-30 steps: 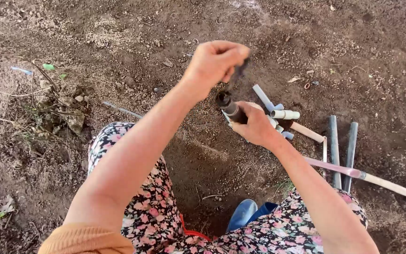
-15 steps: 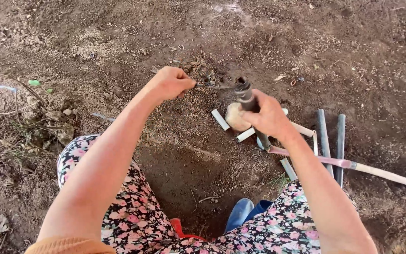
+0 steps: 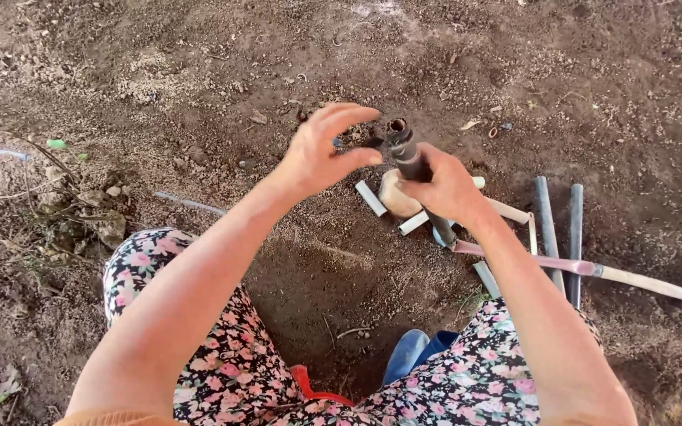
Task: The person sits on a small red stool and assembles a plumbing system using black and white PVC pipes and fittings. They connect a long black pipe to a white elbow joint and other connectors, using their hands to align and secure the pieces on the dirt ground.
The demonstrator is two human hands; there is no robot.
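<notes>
My right hand [image 3: 445,188] grips a dark pipe [image 3: 410,162] that stands nearly upright over the bare soil, its open end [image 3: 397,125] at the top. My left hand [image 3: 321,151] hovers just left of that open end, thumb and fingers pinching something small and dark [image 3: 372,143] that I cannot make out. Behind the pipe lies a pale rounded stone or block [image 3: 395,197] on the ground. My knees, in a flowered dress, frame the bottom of the view.
Short white pipe pieces [image 3: 371,198] lie by the stone. Two grey pipes [image 3: 560,229] lie side by side at the right, crossed by a long wooden handle [image 3: 649,282]. A blue shoe [image 3: 408,353] shows below. Dry twigs and leaves [image 3: 65,213] sit at the left.
My left hand swung out to the left, then came back to the top of the pipe. My right hand kept hold of the pipe throughout.
</notes>
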